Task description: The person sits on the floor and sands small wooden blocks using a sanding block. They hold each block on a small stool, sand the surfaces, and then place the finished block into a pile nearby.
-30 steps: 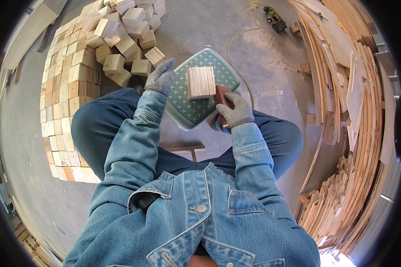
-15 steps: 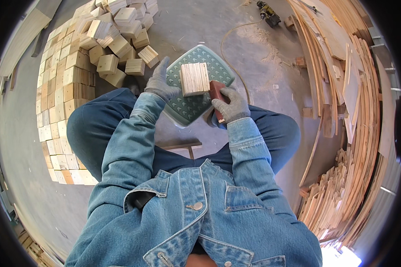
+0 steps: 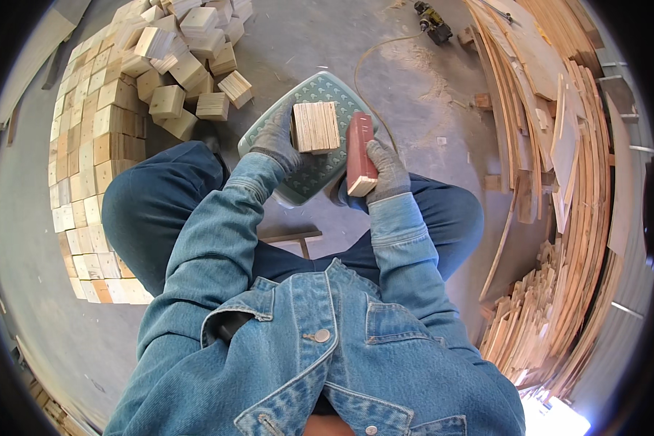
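Two gloved hands at upper centre of frame. Left hand [image 3: 277, 139] clamps one wood block [image 3: 315, 126], fingers wrapped on its left edge; block shows striped end grain and sits just above one green stool [image 3: 269, 120] with a patterned top, whether touching it cannot be told. Right hand [image 3: 386, 168] closed around one red-brown sanding block [image 3: 360, 152], held upright just right of the wood block, a narrow gap between the two.

Both sleeves denim, jeans below, knees spread either side of the stool. One small wooden piece [image 3: 292, 237] on the floor between the legs.

Upper left: one block pile [image 3: 185, 62], loose, roughly a dozen or more lying at odd angles; exact count not possible. Left edge: one neat block stack [image 3: 87, 167] in rows, many dozens, too many to count.

Right side: curved plywood strips [image 3: 559, 218] leaning in bundles, dozens, uncounted. Top right: one power tool [image 3: 432, 20] with one cord [image 3: 374, 58] looping across the grey concrete floor [image 3: 414, 80], sawdust scattered beside it.
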A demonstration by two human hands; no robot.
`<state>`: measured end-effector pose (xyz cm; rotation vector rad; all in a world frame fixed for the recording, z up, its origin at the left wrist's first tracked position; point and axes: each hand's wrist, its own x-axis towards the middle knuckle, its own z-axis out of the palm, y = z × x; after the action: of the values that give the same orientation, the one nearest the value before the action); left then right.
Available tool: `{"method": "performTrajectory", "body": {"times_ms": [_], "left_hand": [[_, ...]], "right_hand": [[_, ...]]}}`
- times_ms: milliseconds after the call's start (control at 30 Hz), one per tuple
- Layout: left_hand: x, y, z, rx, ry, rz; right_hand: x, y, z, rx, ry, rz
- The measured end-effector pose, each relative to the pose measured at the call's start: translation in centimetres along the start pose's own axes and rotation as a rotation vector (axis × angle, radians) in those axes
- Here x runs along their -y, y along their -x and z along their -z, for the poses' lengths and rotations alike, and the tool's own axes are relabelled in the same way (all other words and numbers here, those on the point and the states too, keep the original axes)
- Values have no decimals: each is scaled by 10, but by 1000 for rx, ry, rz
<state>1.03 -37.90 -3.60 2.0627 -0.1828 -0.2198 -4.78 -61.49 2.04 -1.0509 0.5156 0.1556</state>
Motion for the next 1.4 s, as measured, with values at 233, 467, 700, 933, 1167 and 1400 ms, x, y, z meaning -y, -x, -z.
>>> {"method": "performTrajectory", "body": {"times_ms": [233, 467, 700, 933, 1167, 1400], "left_hand": [[10, -1, -1, -40, -145, 63], [9, -1, -2, -75, -171, 98], [6, -2, -8, -37, 109, 26], [-1, 2, -1, -80, -45, 34], [33, -5, -22, -110, 66, -9], [39, 2, -33, -167, 231, -9]], "right_hand": [[-26, -10, -7, -10, 196, -32], [1, 12, -19, 9, 68, 63], [-15, 8, -12, 12, 239, 122], [-23, -11, -5, -12, 120, -8], [6, 20, -9, 72, 1230, 829], [11, 32, -41, 94, 1641, 825]]}}
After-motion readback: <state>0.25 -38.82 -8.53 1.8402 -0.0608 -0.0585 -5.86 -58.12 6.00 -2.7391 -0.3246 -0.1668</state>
